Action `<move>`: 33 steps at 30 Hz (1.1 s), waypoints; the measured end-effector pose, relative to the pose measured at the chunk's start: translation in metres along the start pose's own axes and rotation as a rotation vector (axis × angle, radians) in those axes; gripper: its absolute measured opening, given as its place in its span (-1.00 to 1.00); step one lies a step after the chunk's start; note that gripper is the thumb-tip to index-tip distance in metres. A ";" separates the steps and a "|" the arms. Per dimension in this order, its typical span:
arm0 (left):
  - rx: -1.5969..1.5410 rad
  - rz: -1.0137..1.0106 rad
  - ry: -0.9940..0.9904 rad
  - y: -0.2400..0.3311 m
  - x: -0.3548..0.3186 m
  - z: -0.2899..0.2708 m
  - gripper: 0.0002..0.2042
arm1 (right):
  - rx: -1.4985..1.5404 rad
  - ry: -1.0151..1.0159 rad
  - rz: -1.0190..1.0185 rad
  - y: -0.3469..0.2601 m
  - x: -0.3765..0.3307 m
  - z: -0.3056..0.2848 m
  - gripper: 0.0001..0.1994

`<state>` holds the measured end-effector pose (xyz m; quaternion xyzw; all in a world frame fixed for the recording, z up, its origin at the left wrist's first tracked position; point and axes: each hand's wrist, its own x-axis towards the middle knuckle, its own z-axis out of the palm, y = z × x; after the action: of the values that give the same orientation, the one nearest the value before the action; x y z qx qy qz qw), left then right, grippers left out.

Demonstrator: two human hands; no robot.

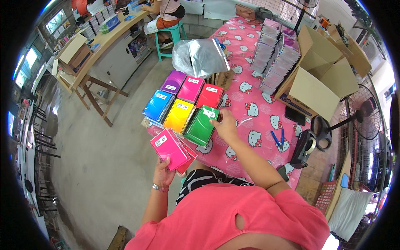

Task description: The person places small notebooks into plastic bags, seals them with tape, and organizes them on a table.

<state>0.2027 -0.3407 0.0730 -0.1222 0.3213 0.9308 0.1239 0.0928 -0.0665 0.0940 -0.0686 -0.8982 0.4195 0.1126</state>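
Observation:
My left hand grips a pink spiral notebook together with a red notebook that shows fanned out beneath it, off the table's near left corner. With thumb on the cover and fingers at the right edge, my right hand has hold of the green notebook on its stack. Around it stand stacks topped by a yellow notebook, a blue notebook, a purple notebook, a pink notebook and a red notebook. Each cover carries a white label.
Clear plastic bags lie beyond the stacks. On the pink patterned tablecloth are tall notebook stacks, an open carton, a phone, blue-handled cutters and a tape dispenser. A person sits on a green stool.

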 end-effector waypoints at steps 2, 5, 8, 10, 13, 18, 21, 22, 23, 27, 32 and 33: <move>0.025 0.012 0.009 0.003 -0.003 -0.012 -0.47 | 0.212 -0.055 -0.028 -0.015 0.005 -0.003 -0.65; 0.158 0.040 0.007 0.001 -0.003 -0.023 -0.47 | 0.548 -0.204 -0.135 -0.050 0.008 -0.010 -0.62; -0.118 -0.061 0.048 0.001 -0.002 -0.008 -0.44 | 0.777 -0.586 -0.089 -0.089 0.005 -0.010 -0.54; -0.225 -0.113 0.001 0.005 -0.004 -0.002 -0.41 | 0.274 -0.838 -0.012 -0.108 0.009 -0.005 -0.53; -0.054 -0.100 0.135 -0.003 0.000 -0.017 -0.47 | -0.157 -0.223 -0.209 -0.063 0.038 0.048 -0.47; -0.032 -0.112 0.197 -0.003 -0.009 -0.024 -0.58 | -0.378 -0.325 -0.015 -0.079 0.048 0.060 -0.45; -0.033 -0.086 0.242 -0.004 -0.006 -0.033 -0.57 | -0.347 -0.268 0.016 -0.080 0.048 0.074 -0.45; -0.032 -0.083 0.242 -0.005 -0.003 -0.038 -0.57 | -0.345 -0.267 0.013 -0.078 0.049 0.076 -0.45; -0.021 -0.066 0.257 -0.006 0.001 -0.043 -0.58 | -0.242 -0.228 -0.003 -0.076 0.050 0.077 -0.47; 0.067 -0.055 0.280 -0.007 0.010 -0.040 -0.55 | 0.443 -0.257 -0.003 -0.068 0.058 0.083 -0.52; -0.111 0.052 0.234 -0.002 0.005 -0.031 -0.29 | 0.538 -0.816 -0.035 -0.132 0.040 0.058 -0.47; -0.183 0.085 0.209 0.002 0.002 -0.027 -0.20 | 0.369 -0.918 -0.089 -0.147 0.037 0.052 -0.45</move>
<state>0.2045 -0.3593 0.0529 -0.2157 0.2510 0.9429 0.0386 0.0397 -0.1908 0.1801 0.1824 -0.7679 0.5532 -0.2664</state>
